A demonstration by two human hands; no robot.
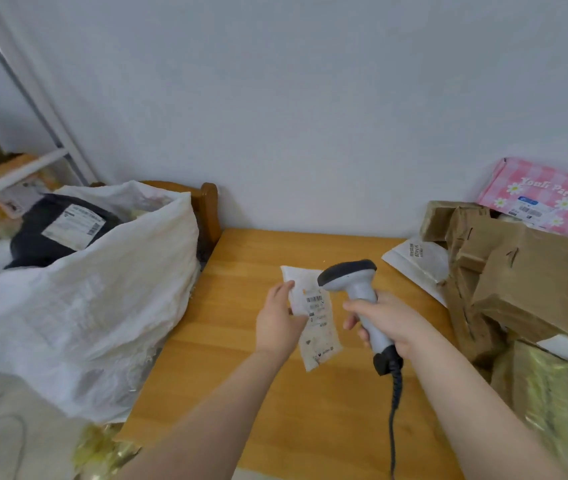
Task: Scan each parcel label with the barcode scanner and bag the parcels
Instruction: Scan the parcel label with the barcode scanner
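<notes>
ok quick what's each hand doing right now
left hand: holding the small white parcel by its left edge
right hand: fingers wrapped round the barcode scanner handle

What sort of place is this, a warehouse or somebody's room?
Likely a small room used for parcel handling, not a warehouse: taped cardboard parcels piled on a wooden table, a white sack holding a labelled black parcel, and a barcode scanner.
</notes>
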